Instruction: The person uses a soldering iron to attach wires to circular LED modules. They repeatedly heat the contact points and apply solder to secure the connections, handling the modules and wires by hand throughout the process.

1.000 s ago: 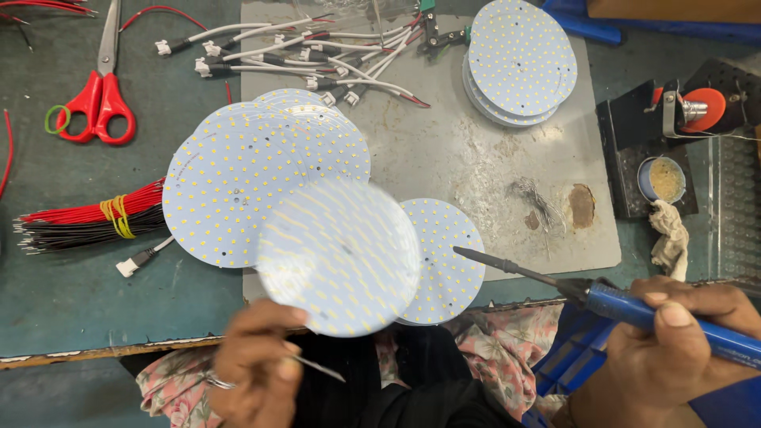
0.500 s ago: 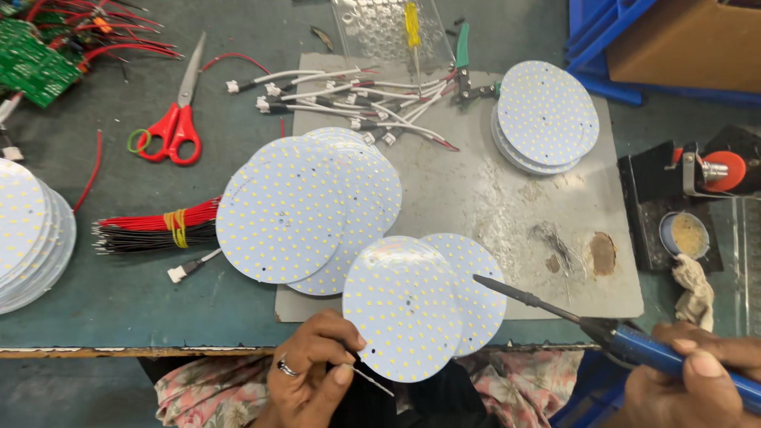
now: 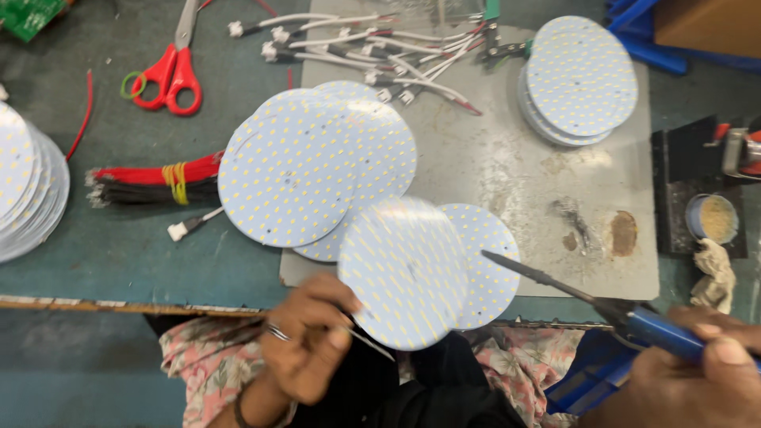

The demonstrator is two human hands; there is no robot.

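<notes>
My left hand [image 3: 311, 337] grips the near edge of a round white LED disc [image 3: 404, 273] and holds it above the bench edge, together with a thin wire. A second disc [image 3: 485, 254] lies partly under it on the grey metal plate [image 3: 507, 166]. In my right hand [image 3: 688, 380], at the bottom right, is a blue-handled soldering iron [image 3: 571, 292]; its dark tip points left and ends over the second disc's right edge. Two larger LED discs [image 3: 305, 170] overlap further back on the left.
A stack of LED discs [image 3: 579, 79] sits at the back right, another stack [image 3: 28, 186] at the left edge. Red scissors [image 3: 170, 67], a red-and-black wire bundle [image 3: 151, 182], white connector leads [image 3: 372, 47], a small flux tin [image 3: 712, 218] and a rag [image 3: 713, 273] lie around.
The view has shifted slightly. My left hand has tilted and moved the held disc a little; it looks blurred. The soldering iron stays near the disc's right side.
</notes>
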